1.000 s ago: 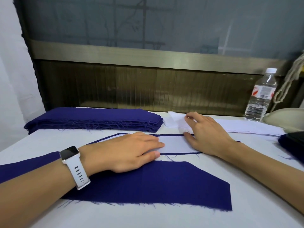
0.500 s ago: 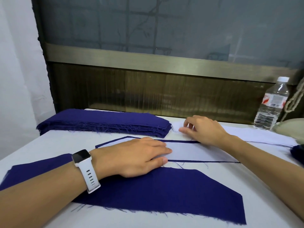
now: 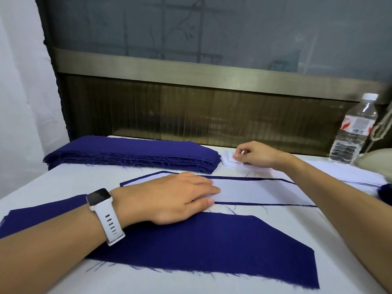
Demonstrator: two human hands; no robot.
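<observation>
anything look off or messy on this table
Nothing spilled or damaged. Only the cut edges fray: loose threads hang from the front blue piece and the blue stack. The left hand lies flat on the white strip, the right hand pinches a small white piece, and the bottle stands upright.

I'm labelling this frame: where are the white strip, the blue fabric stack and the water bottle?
white strip (image 3: 254, 193), head view, bare middle.
blue fabric stack (image 3: 135, 149), head view, top layer.
water bottle (image 3: 357, 125), head view, label.
</observation>
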